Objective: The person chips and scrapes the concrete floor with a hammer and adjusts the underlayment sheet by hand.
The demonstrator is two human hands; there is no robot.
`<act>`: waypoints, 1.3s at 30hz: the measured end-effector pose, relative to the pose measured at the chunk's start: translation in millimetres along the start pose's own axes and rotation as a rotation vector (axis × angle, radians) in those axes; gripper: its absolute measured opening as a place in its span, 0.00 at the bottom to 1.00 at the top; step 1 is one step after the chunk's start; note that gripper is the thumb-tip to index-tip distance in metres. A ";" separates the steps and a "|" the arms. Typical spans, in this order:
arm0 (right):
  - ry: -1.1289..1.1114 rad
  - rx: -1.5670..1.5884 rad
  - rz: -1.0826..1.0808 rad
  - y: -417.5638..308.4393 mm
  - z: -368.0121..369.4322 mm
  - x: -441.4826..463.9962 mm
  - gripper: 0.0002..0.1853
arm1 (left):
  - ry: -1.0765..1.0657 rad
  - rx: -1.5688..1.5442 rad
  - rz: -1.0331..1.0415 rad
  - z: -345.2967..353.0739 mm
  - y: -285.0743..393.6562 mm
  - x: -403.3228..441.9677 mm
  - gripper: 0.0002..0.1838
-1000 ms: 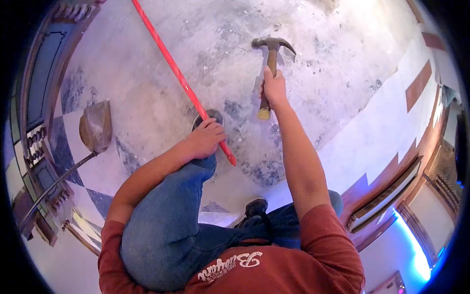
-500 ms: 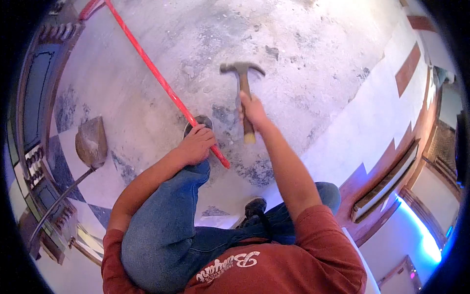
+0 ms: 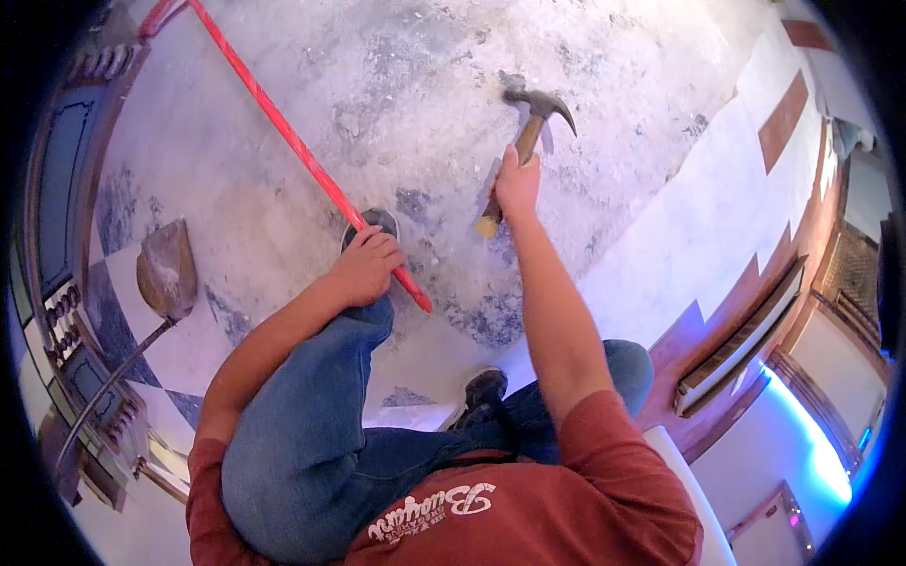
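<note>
My right hand is closed around the handle of a claw hammer. The hammer's head is over the rough, dusty floor, close by a small dark patch; whether it touches I cannot tell. My left hand is wrapped over the lower part of a long red pole, just above my raised knee. The pole slants up to the far left, where a red head is partly cut off by the view's edge. Below the pole, a dark shoe tip shows beyond my left hand.
A worn shovel lies on the checkered floor at left, its thin shaft running toward the lower left. Dark-panelled furniture lines the left side. On the right are pale flooring and a long wooden piece.
My right hand has swung the hammer up and to the right, tilting its handle. My left hand stays on the red pole. The whole view has shifted slightly.
</note>
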State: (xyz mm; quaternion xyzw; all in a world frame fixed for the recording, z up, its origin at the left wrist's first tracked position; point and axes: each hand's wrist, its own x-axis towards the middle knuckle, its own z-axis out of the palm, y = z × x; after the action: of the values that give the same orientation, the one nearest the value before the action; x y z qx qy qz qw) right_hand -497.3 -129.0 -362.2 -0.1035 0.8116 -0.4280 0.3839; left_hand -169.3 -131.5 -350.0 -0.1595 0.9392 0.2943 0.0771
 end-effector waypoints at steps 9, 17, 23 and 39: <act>0.159 0.132 -0.149 -1.1 -0.4 -3.7 0.16 | 0.024 -0.030 0.002 -3.0 0.9 -1.9 0.19; 0.137 0.212 -0.120 -11.5 -15.4 2.6 0.17 | 0.031 -0.043 -0.002 -4.4 -1.9 2.4 0.18; -0.077 0.118 -0.055 -18.2 -44.6 36.5 0.17 | 0.046 -0.038 -0.008 -2.7 -0.6 0.4 0.18; 0.121 -0.167 -0.177 62.4 -42.4 10.7 0.16 | 0.022 -0.053 -0.017 -7.6 5.3 0.1 0.19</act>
State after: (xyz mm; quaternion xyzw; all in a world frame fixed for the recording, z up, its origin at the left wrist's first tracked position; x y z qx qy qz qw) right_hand -524.8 -70.1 -401.9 -0.1803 0.8537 -0.3968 0.2849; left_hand -171.6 -131.9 -341.0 -0.1728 0.9304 0.3167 0.0651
